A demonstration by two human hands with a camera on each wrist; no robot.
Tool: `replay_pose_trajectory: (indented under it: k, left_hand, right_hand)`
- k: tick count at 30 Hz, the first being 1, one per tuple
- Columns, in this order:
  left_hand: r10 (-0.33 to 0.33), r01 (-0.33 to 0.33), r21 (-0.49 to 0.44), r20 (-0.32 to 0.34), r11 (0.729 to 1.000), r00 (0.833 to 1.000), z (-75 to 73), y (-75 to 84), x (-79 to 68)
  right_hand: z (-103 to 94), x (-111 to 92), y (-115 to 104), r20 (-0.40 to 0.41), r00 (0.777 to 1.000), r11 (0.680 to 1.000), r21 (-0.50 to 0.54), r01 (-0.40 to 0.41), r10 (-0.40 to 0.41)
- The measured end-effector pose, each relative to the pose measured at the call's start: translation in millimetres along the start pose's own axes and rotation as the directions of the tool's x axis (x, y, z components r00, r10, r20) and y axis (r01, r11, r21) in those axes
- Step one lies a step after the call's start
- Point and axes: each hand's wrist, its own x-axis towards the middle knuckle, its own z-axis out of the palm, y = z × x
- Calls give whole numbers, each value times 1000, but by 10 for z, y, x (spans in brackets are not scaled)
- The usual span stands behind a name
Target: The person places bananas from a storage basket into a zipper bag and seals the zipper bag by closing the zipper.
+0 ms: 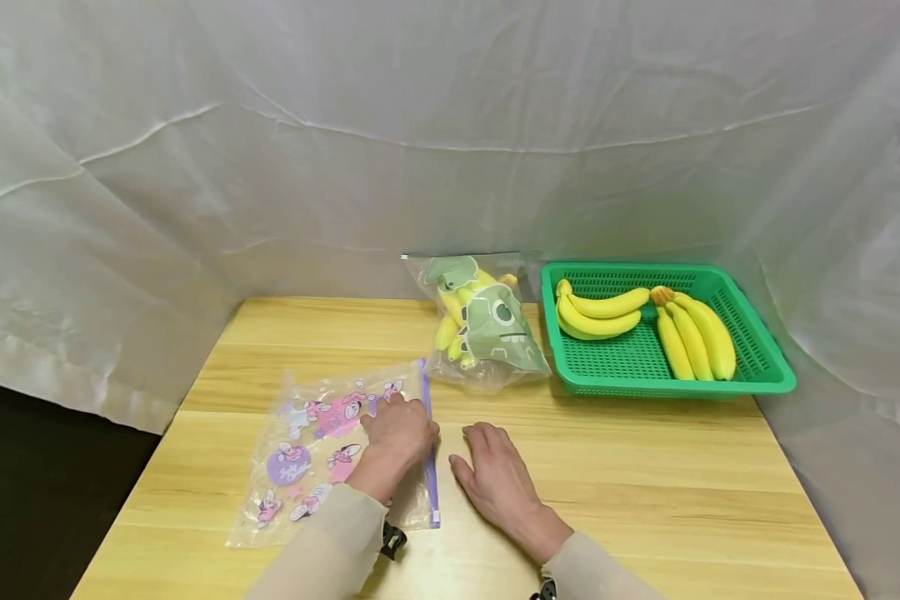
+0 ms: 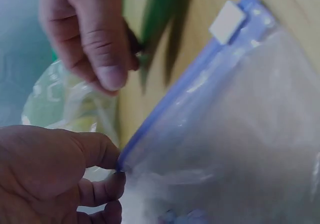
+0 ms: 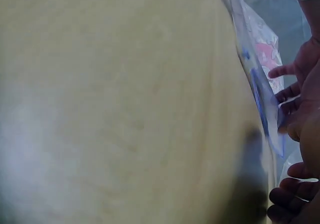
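Observation:
A clear zip bag (image 1: 322, 446) with pink and purple cartoon prints lies flat on the table's left half. Its purple zip edge (image 1: 432, 483) faces right, with a white slider (image 2: 227, 22) at the near corner. My left hand (image 1: 399, 429) is over the bag; in the left wrist view its thumb and forefinger pinch the purple edge. To the right of that edge is my right hand (image 1: 497, 483), palm down and low over the wood, fingers loosely bent and holding nothing.
Behind the hands a dinosaur-print bag (image 1: 498, 329) with bananas inside leans near the grey cloth wall (image 1: 450, 183). At the back right sits a green basket (image 1: 750, 387) with two bunches of bananas (image 1: 600, 317). The wooden table (image 1: 645, 467) ends at the left in a dark gap.

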Motion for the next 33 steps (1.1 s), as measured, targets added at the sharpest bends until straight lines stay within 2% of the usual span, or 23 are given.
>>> replay_pose_trajectory:
  k: [5,10,14,18,20,23,25,27,30,33]
  left_hand:
    - [7,-8,-12,-16,1000,1000,-291,-147,-113]
    - [67,-74,-42,-139,996,988,-682,-202,-330]
    - [129,-146,-43,-263,988,956,-988,-147,-526]
    - [188,-220,-47,-366,974,911,-1216,-58,-673]
    - [210,-249,-44,-409,967,888,-1298,-22,-717]
    - [233,-276,-31,-455,961,860,-1393,16,-747]
    - [243,-289,-30,-464,957,852,-1438,36,-752]
    - [249,-296,-34,-458,955,854,-1477,49,-756]
    - [252,-301,-35,-457,953,853,-1542,56,-775]
    - [249,-303,-30,-497,952,831,-1625,62,-809]
  right_hand:
    - [-70,84,-99,112,990,988,120,-95,81]
    - [-237,271,-274,231,959,927,297,-229,163]
    - [-428,480,-426,255,946,864,411,-291,198]
    - [-645,686,-527,227,954,841,461,-283,197]
    - [-764,767,-556,213,955,815,503,-287,206]
    - [-942,853,-588,198,954,741,602,-298,224]
    - [-1041,891,-605,194,955,707,642,-298,225]
    - [-1110,920,-613,191,958,708,646,-286,213]
    - [-1151,948,-597,180,963,752,601,-271,202]
    - [-1139,963,-552,165,963,790,551,-269,213]
